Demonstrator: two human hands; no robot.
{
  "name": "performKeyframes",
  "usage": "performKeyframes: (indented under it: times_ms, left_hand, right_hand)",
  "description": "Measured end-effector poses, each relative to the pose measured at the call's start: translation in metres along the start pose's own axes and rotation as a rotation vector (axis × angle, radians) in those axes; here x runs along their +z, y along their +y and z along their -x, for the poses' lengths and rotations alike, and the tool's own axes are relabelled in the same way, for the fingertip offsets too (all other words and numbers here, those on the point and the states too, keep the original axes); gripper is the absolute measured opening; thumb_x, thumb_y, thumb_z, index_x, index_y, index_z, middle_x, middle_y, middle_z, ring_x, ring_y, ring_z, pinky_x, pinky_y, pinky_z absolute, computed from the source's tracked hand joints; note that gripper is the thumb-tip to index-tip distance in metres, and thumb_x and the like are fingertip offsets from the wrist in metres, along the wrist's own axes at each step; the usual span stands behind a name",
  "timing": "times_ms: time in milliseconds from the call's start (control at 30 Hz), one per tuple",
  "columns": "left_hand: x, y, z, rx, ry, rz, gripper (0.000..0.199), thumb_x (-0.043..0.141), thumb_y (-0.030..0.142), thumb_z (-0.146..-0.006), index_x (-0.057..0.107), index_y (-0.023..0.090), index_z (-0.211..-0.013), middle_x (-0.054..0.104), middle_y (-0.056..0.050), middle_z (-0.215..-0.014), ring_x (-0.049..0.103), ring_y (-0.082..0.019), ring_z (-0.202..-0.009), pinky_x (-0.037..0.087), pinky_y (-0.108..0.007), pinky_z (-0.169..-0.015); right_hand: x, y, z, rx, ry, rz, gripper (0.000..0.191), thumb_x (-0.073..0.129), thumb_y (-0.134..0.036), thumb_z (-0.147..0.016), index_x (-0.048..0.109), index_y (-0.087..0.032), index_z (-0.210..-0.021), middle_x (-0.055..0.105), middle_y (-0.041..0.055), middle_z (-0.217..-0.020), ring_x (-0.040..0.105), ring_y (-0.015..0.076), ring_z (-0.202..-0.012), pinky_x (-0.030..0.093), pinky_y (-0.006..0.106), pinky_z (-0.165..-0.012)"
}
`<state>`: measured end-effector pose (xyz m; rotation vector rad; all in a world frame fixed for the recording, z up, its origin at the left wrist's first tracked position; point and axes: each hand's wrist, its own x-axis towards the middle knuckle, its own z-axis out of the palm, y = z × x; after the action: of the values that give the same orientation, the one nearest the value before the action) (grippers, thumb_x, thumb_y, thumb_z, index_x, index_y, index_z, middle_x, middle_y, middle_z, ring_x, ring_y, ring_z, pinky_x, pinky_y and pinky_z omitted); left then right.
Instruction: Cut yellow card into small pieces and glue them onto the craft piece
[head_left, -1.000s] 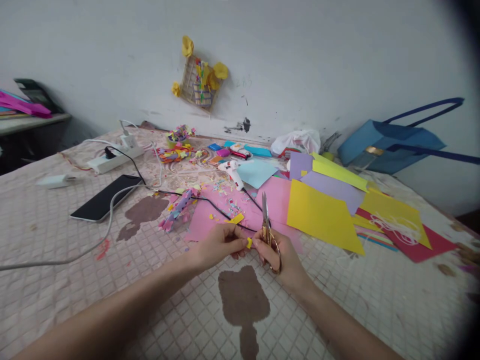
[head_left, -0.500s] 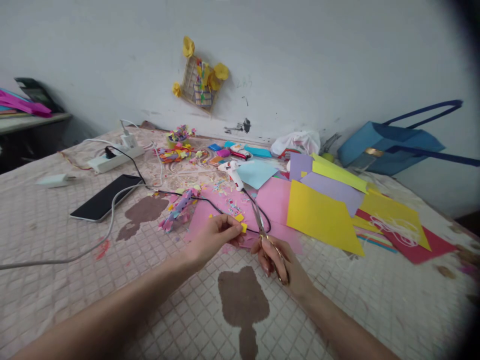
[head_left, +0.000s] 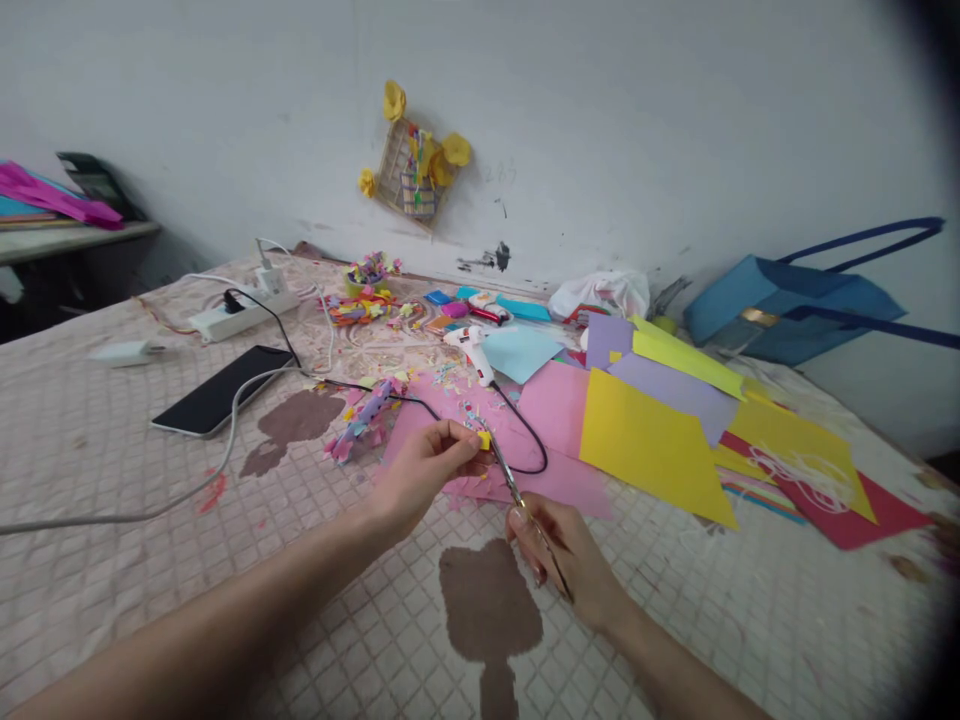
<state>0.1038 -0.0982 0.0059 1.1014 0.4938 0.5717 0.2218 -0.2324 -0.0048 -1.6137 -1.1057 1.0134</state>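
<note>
Between its thumb and fingers, my left hand (head_left: 435, 465) pinches a small yellow paper piece (head_left: 484, 440) above the pink sheets. My right hand (head_left: 559, 545) is closed round the handles of the scissors (head_left: 512, 485), whose blades point up and left with their tips beside the yellow piece. Paper scraps (head_left: 469, 412) lie on a pink sheet (head_left: 420, 400) just beyond my hands. The white glue gun (head_left: 472, 352) rests behind them, its black cord looping round to the right of the scissors.
A tablet-like black device (head_left: 225, 390) and a power strip (head_left: 244, 312) lie left, with cables across the cloth. A flower-covered purple strip (head_left: 365, 420) is nearer. Yellow sheets (head_left: 652, 445), white string (head_left: 806, 478) and a blue bag (head_left: 787, 305) are right.
The scissors have turned, and their tips have moved left to the yellow paper. One yellow piece shows at my left fingertips where two showed before. The view has shifted slightly.
</note>
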Motion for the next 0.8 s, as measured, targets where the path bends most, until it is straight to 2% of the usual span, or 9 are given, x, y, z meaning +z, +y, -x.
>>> performKeyframes:
  times_ms: [233,800]
  left_hand:
    - [0.0029,-0.0009,0.0016,-0.022,0.023,0.077,0.017,0.063,0.027,-0.073,0.054,0.013,-0.073,0.061,-0.003,-0.076,0.059,-0.013,-0.074,0.044,-0.027,-0.071]
    - [0.0047,-0.0028,0.0031,-0.014,0.028,0.06,0.016,0.061,0.027,-0.074,0.053,0.013,-0.074,0.062,-0.003,-0.077,0.059,-0.014,-0.076,0.044,-0.029,-0.071]
  right_hand:
    - [0.0005,0.0031,-0.0013,-0.02,0.012,0.044,0.04,0.044,-0.053,-0.08,0.04,-0.019,-0.06,0.035,-0.0065,-0.046,0.034,0.0078,-0.041,0.027,0.021,-0.04]
    - [-0.0003,0.0021,-0.002,-0.028,0.027,0.072,0.04,0.044,-0.054,-0.079,0.04,-0.019,-0.059,0.036,-0.006,-0.046,0.033,0.0082,-0.041,0.026,0.021,-0.04]
